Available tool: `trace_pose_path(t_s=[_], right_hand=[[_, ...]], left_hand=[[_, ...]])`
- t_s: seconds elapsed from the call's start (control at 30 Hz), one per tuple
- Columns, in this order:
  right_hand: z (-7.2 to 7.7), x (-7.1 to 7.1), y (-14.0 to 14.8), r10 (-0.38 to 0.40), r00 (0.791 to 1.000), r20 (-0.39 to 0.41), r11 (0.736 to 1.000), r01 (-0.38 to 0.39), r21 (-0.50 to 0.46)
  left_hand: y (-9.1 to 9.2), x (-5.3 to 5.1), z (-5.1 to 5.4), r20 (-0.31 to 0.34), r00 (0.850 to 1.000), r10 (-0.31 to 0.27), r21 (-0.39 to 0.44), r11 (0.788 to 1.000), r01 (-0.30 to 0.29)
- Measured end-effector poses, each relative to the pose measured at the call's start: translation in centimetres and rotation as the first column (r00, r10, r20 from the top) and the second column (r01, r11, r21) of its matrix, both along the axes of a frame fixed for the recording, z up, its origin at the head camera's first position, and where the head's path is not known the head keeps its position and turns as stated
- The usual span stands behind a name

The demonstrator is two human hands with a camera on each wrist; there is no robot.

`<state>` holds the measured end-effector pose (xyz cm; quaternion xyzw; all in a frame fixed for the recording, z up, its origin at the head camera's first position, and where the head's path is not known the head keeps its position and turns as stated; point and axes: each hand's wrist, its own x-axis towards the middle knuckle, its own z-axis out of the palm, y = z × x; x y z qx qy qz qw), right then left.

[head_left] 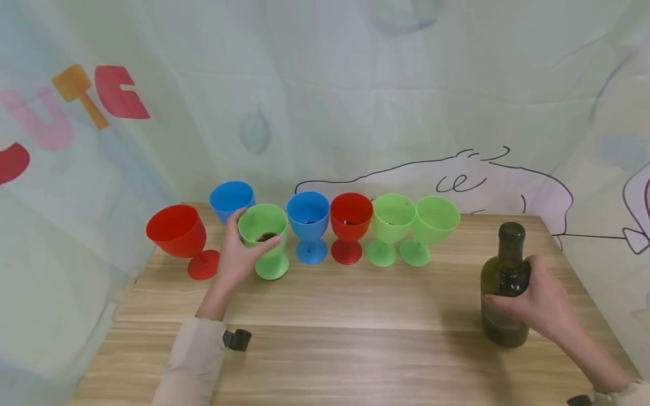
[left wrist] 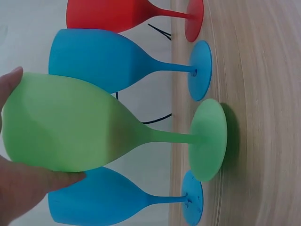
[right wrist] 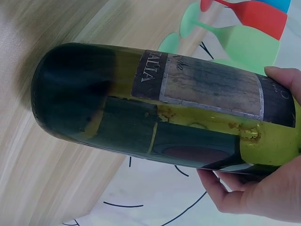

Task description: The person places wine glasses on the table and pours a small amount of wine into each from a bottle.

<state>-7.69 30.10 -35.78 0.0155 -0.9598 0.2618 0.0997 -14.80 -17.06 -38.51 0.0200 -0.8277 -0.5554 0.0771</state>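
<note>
My left hand (head_left: 238,254) grips the bowl of a green plastic goblet (left wrist: 70,122), thumb on one side and fingers on the other. Dark liquid shows inside its bowl in the head view. The goblet is upright; whether its foot touches the table I cannot tell. On the right, my right hand (head_left: 545,299) holds a dark green glass wine bottle (head_left: 503,316) around its upper body. The bottle is uncorked and near upright, with a worn label (right wrist: 211,87) and dark liquid inside. A shadow falls on the table beside the bottle.
A blue goblet (head_left: 232,194) stands behind the left hand, and a red goblet (head_left: 178,231) leans at far left. Rightward stand a blue goblet (head_left: 308,217), a red goblet (head_left: 350,217) and two green goblets (head_left: 393,217). Behind the wooden table (head_left: 355,361) hangs a printed cloth (head_left: 330,113).
</note>
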Motion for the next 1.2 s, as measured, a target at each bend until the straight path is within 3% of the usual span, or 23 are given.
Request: trace_pose_path(t_s=[0.47,0.8,1.2], right_hand=[[0.1,0.0,0.0,0.006,1.0,0.011,1.0,-0.006,0.001],[0.1,0.1,-0.2,0.02,0.999,0.028,1.0,-0.02,0.001],[0.1,0.2,-0.3,0.018,1.0,0.023,1.0,-0.018,0.005]], left_hand=[[0.1,-2.2,-0.7,-0.004,0.998,0.062,0.046,0.997,-0.062],[-0.2,-2.2,-1.2,-0.019,0.997,0.075,0.015,0.997,-0.075],[-0.1,-1.6,-1.2,-0.013,0.987,0.161,0.027,0.987,-0.161]])
